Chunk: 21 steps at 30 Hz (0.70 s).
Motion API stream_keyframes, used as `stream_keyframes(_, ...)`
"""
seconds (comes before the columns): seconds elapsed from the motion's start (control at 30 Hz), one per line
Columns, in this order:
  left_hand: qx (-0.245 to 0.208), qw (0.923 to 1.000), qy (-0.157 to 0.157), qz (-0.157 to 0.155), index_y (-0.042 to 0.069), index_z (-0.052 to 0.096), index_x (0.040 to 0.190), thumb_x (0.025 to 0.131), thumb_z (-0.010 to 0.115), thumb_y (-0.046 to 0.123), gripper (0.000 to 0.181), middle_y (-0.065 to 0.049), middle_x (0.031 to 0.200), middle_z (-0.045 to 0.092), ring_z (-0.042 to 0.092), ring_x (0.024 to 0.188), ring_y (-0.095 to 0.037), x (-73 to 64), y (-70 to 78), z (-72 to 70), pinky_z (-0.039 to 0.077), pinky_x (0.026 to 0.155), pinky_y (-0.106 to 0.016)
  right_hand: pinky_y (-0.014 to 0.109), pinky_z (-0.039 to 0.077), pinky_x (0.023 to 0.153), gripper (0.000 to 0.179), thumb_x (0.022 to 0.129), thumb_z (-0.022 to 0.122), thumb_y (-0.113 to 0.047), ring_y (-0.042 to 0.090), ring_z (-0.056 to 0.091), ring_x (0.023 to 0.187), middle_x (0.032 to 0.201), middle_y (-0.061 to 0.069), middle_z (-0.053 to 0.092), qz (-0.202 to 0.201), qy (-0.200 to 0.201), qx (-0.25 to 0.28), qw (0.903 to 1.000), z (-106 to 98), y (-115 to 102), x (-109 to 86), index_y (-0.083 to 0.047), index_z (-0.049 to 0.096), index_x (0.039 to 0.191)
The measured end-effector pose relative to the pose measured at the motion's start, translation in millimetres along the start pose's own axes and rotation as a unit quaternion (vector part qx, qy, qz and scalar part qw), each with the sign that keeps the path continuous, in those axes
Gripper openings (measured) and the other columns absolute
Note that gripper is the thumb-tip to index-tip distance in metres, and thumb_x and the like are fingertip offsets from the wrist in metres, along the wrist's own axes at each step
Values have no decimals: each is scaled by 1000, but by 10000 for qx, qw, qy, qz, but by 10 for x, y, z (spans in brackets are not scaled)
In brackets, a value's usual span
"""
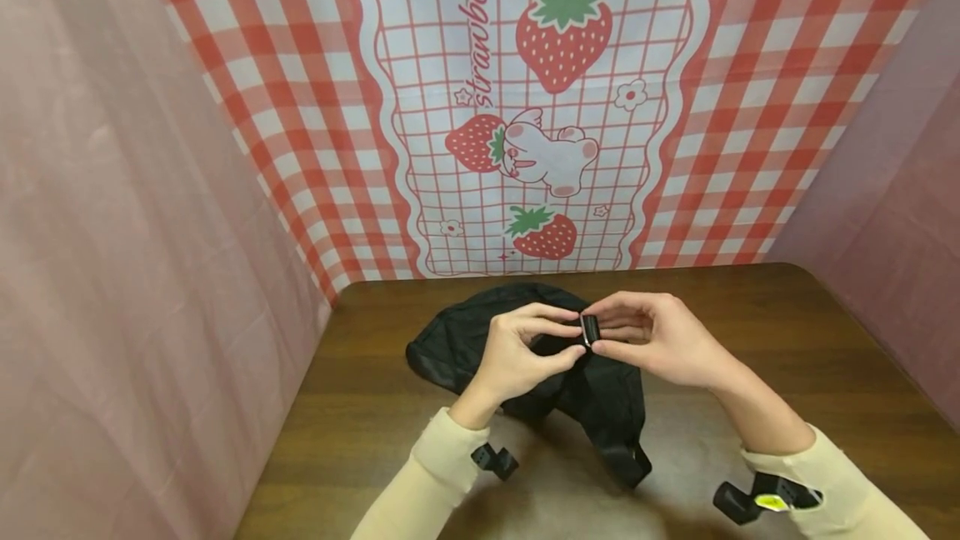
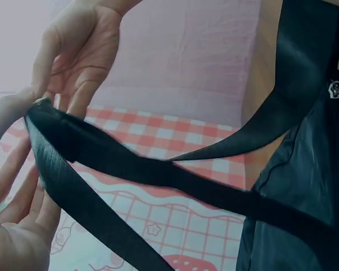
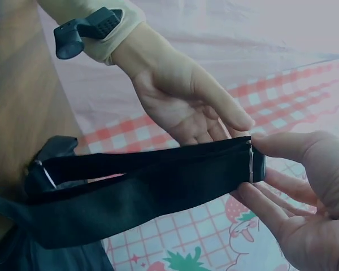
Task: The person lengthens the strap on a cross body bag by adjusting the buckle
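Observation:
A black fabric bag point(image 1: 457, 336) lies on the table beneath both hands, partly hidden by them. Its black webbing strap point(image 3: 130, 189) is raised off the bag and passes through a thin metal slider buckle point(image 3: 251, 161). My left hand point(image 1: 517, 352) pinches the strap at this buckle between thumb and fingertips. From the other side, the thumb and fingers of my right hand point(image 1: 671, 340) pinch the short loop of strap point(image 1: 591, 328) at the buckle. The fingertips of the two hands nearly meet there. Farther along the strap sits a second metal piece point(image 3: 46, 174).
The brown wooden table point(image 1: 360, 440) carries the bag. Behind it hangs a strawberry-patterned checked cloth point(image 1: 300, 48), with a pink curtain point(image 1: 135, 232) at the left and another point(image 1: 885, 190) at the right. A strap end point(image 1: 626, 461) hangs toward the front.

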State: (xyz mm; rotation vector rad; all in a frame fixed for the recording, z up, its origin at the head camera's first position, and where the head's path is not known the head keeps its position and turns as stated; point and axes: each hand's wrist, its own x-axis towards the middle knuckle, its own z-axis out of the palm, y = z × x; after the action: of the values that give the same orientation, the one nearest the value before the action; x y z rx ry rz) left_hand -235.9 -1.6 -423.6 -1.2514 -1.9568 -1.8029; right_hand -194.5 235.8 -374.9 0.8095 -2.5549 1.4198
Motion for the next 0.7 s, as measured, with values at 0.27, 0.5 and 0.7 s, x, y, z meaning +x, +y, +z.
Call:
stream_keyframes(0.27, 57, 9988, 157, -466, 4, 77, 124, 81, 93, 4, 45, -15, 120, 78, 75, 110, -15, 32, -14, 18, 65, 98, -31, 26, 66, 94, 33, 92, 84, -8, 6, 75, 109, 119, 7, 72, -147, 86, 204, 9996, 25, -19, 13, -13, 74, 124)
stream_keyframes(0.5, -211, 9995, 73, -243, -3, 78, 122, 82, 90, -2, 42, -21, 117, 79, 77, 109, -20, 68, -56, -20, 66, 97, -35, 25, 66, 91, 34, 93, 83, -9, 6, 75, 108, 118, 6, 76, -121, 192, 85, 9997, -7, -44, 25, -14, 75, 126)
stream_keyframes(0.7, -153, 9990, 161, -387, -1, 78, 124, 85, 88, 0, 41, -20, 119, 78, 77, 110, -18, 54, -72, -48, 66, 97, -33, 19, 64, 91, 34, 98, 76, -6, 4, 74, 109, 124, 14, 71, 87, 444, 438, 9980, -11, -45, 4, -5, 68, 131)
